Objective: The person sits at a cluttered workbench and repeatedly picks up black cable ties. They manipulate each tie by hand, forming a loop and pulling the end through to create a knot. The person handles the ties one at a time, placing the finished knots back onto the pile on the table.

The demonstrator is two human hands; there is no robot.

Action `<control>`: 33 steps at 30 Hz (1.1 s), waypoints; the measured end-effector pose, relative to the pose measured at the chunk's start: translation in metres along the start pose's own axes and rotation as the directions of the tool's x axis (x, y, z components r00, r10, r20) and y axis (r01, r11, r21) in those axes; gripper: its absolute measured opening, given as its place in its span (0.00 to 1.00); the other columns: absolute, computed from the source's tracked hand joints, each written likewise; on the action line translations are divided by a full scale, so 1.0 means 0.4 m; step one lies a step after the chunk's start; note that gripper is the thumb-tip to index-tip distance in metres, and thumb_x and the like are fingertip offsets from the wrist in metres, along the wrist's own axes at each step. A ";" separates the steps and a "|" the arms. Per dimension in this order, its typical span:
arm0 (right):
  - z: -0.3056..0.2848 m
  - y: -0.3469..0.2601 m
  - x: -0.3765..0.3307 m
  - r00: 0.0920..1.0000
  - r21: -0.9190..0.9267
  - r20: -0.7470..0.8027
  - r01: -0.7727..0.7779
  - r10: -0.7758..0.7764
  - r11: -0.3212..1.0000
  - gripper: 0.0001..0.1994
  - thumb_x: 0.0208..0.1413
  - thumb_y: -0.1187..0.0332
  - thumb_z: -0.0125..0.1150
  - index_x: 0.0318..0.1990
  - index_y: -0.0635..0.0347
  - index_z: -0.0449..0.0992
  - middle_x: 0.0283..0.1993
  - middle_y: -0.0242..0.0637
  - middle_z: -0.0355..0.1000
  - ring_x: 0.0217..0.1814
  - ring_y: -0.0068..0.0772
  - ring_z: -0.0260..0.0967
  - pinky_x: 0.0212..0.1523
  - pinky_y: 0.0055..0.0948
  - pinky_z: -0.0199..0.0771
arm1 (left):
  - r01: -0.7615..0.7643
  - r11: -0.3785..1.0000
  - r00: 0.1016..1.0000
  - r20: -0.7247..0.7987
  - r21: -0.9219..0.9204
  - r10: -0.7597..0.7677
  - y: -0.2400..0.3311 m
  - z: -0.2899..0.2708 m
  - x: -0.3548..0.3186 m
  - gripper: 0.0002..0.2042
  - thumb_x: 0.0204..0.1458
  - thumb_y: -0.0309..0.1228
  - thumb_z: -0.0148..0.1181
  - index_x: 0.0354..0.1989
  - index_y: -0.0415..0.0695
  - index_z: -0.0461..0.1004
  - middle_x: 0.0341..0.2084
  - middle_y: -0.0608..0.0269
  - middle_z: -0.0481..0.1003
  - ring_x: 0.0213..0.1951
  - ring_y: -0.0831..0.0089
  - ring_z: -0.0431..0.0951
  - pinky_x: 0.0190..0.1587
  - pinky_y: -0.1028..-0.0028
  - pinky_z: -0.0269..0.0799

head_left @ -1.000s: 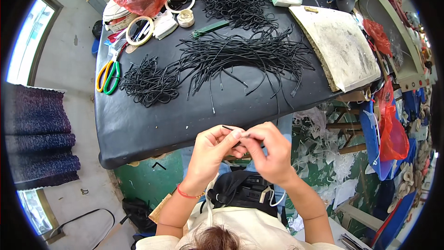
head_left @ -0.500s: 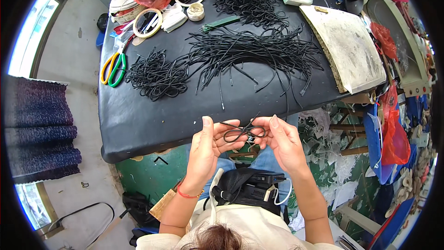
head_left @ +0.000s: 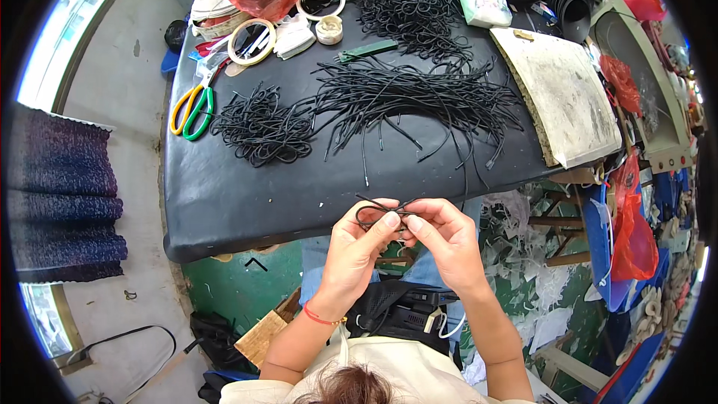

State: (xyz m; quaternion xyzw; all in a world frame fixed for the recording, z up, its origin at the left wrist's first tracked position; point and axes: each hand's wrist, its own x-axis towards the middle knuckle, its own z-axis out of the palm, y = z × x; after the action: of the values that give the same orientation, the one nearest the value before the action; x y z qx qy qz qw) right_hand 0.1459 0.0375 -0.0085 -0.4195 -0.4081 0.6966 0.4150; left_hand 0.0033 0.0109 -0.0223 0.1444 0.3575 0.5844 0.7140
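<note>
A thin black cord [head_left: 372, 202], looped into a bow, is pinched between my two hands just off the table's near edge. My left hand [head_left: 353, 248] grips its left side, with the thumb pressed down near the middle and a loop showing beside the fingers. On the other side my right hand [head_left: 451, 248] pinches the cord, thumb close to the left thumb. Fingers cover the centre and right part of the bow. Beyond my hands lie a spread bundle of black cords [head_left: 419, 93] with tipped ends and a smaller bow-like tangle of black cords [head_left: 262, 127].
The black-covered table [head_left: 247, 209] holds scissors [head_left: 197, 112] with yellow and green handles, tape rolls [head_left: 252, 42], a small round tub [head_left: 329, 30], a green bar [head_left: 366, 50] and a heap of black cord [head_left: 411, 7]. A stained board [head_left: 561, 97] lies at the right edge.
Both thumbs have come down onto the middle of the cord bow, and my hands have closed in toward each other. Earlier the thumbs were raised and the bow lay visible across the fingers.
</note>
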 end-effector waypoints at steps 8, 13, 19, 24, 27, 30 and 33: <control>-0.010 -0.003 0.008 0.995 -0.107 -0.085 0.045 -0.055 0.993 0.08 0.55 0.72 0.56 0.40 0.66 0.72 0.32 0.31 0.71 0.29 0.15 0.65 0.31 0.16 0.67 | 0.006 0.998 1.000 0.001 0.067 -0.006 0.018 0.002 -0.004 0.12 0.52 0.24 0.54 0.45 0.36 0.70 0.34 0.60 0.74 0.37 0.75 0.76 0.42 0.76 0.72; 0.002 -0.002 0.006 0.993 -0.116 -0.081 0.080 -0.090 0.990 0.07 0.54 0.71 0.56 0.38 0.65 0.72 0.31 0.30 0.70 0.28 0.16 0.65 0.30 0.17 0.67 | -0.060 0.984 0.998 0.025 0.170 0.056 0.015 -0.004 -0.004 0.12 0.52 0.23 0.55 0.45 0.36 0.69 0.34 0.61 0.74 0.37 0.76 0.75 0.41 0.78 0.73; 0.010 -0.008 0.006 0.993 -0.063 -0.086 0.077 -0.082 0.995 0.07 0.55 0.71 0.56 0.38 0.65 0.72 0.32 0.29 0.70 0.31 0.14 0.65 0.33 0.16 0.66 | -0.023 0.985 1.000 0.018 0.170 0.021 0.015 -0.002 -0.001 0.11 0.53 0.25 0.53 0.44 0.35 0.71 0.32 0.59 0.75 0.35 0.75 0.77 0.40 0.78 0.74; 0.009 -0.013 0.011 0.989 -0.121 -0.082 0.111 -0.122 0.986 0.06 0.55 0.71 0.56 0.37 0.65 0.72 0.33 0.28 0.70 0.34 0.13 0.65 0.36 0.16 0.66 | -0.034 0.980 0.999 0.034 0.195 0.028 0.018 0.006 -0.004 0.11 0.55 0.26 0.52 0.43 0.34 0.70 0.32 0.55 0.75 0.34 0.73 0.77 0.39 0.76 0.75; 0.006 -0.012 0.013 0.989 -0.141 -0.076 0.112 -0.123 0.984 0.05 0.55 0.72 0.56 0.35 0.65 0.72 0.31 0.28 0.69 0.33 0.13 0.64 0.36 0.16 0.65 | -0.056 0.972 0.998 0.051 0.229 0.045 0.016 0.008 -0.005 0.11 0.54 0.25 0.52 0.43 0.33 0.70 0.33 0.54 0.75 0.35 0.73 0.77 0.40 0.75 0.75; 0.002 -0.007 0.014 0.990 -0.154 -0.072 0.112 -0.124 0.982 0.05 0.55 0.72 0.55 0.33 0.65 0.72 0.30 0.27 0.68 0.32 0.13 0.63 0.34 0.16 0.64 | -0.094 0.952 0.995 0.064 0.291 0.079 0.014 0.008 -0.007 0.10 0.53 0.23 0.53 0.43 0.33 0.70 0.33 0.53 0.75 0.35 0.72 0.77 0.40 0.73 0.76; -0.002 -0.001 0.015 0.986 -0.174 -0.072 0.137 -0.151 0.975 0.04 0.55 0.73 0.55 0.32 0.65 0.71 0.30 0.27 0.67 0.31 0.13 0.62 0.33 0.16 0.64 | -0.070 0.950 0.997 0.052 0.303 0.056 0.014 0.007 -0.009 0.10 0.53 0.22 0.53 0.42 0.33 0.71 0.34 0.51 0.75 0.35 0.71 0.78 0.40 0.73 0.76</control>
State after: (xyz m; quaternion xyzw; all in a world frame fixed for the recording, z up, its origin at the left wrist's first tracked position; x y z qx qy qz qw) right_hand 0.1450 0.0432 -0.0099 -0.4514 -0.4769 0.6093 0.4445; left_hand 0.0010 0.0096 -0.0157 0.2767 0.4231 0.5415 0.6717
